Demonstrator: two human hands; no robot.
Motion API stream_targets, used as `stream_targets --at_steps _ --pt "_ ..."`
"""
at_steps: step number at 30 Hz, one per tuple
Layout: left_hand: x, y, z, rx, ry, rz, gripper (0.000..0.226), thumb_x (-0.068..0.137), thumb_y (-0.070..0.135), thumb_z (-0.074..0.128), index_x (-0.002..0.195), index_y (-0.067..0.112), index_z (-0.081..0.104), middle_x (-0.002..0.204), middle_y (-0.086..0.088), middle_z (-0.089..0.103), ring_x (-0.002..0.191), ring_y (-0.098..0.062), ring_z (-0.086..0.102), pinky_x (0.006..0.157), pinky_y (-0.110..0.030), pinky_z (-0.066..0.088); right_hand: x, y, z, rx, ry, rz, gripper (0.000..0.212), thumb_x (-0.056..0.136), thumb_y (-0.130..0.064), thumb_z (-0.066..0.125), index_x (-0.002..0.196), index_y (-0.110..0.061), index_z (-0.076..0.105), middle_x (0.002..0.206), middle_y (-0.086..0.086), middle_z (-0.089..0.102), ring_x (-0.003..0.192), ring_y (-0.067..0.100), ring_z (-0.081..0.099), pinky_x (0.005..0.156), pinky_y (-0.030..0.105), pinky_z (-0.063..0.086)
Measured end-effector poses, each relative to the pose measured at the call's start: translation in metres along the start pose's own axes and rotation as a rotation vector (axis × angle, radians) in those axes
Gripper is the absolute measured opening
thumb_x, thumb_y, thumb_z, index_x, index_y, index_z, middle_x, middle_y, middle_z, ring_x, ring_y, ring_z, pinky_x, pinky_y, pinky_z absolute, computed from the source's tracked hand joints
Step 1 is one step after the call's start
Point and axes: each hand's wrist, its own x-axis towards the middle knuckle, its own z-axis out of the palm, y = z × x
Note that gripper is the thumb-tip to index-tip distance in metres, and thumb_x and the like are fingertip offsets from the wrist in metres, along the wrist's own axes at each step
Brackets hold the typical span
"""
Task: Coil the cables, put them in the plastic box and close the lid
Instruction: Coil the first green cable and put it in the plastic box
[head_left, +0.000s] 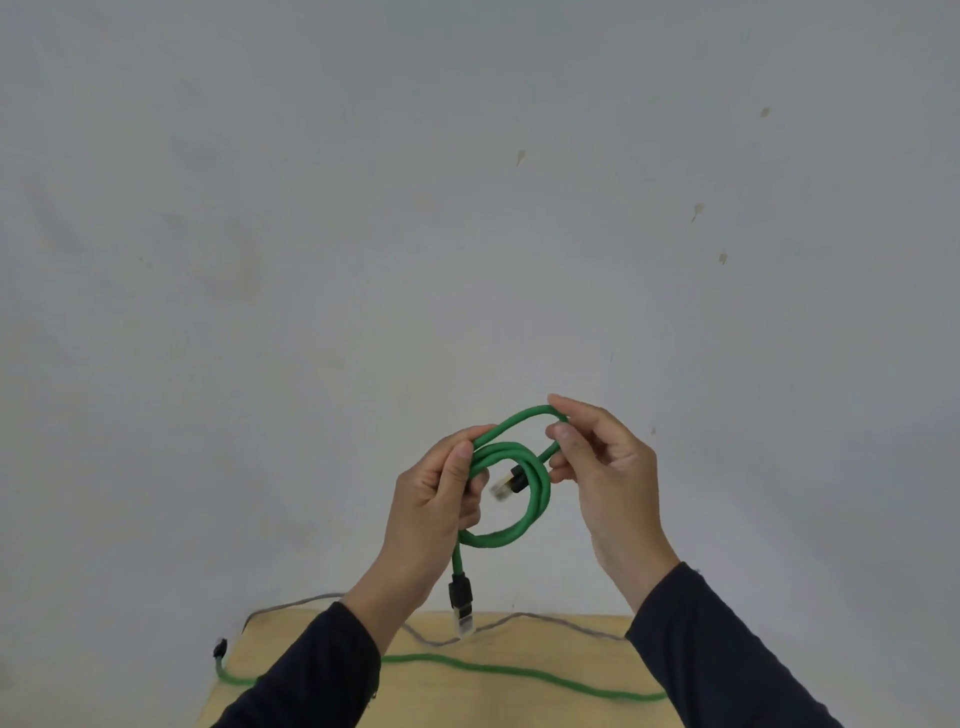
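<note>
Hands (436, 499) (602, 467) around coiled green cable (524, 519)

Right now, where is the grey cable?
In the head view the grey cable lies along the far edge of the wooden table, behind the loose green cable and below both raised hands.

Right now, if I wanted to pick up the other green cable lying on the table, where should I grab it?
Probably grip the long green cable near its middle, coming straight down from above. There it lies flat and bare on the wooden table, apart from the grey cable. Its left end droops over the table edge, harder to pinch.
</note>
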Motion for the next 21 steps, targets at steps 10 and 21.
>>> stream_targets --at_steps 10,21 --pt "0.009 -0.008 0.000 -0.051 0.192 -0.065 0.030 0.098 0.023 0.039 0.096 0.024 0.069 0.060 0.001 0.048 0.045 -0.006 0.034 0.044 -0.017 0.033 -0.017 0.019 0.009 0.047 -0.113 0.118 0.024 0.092 -0.007 0.051 0.100 -0.022 0.068 0.062 -0.003 0.062 0.051 0.012 0.053 0.047 0.019 0.044" --pt "0.002 -0.017 -0.011 -0.186 0.024 -0.180 0.032 0.095 0.037 0.036 0.112 0.034 0.063 0.069 0.006 0.048 0.057 -0.008 0.035 0.058 -0.024 0.031 -0.014 0.033 0.009 -0.456 -0.226 -0.245 0.030 0.089 -0.018 0.056 0.119 -0.018 0.058 0.088 -0.002 0.071 0.076 0.012 0.064 0.066 0.021 0.053"
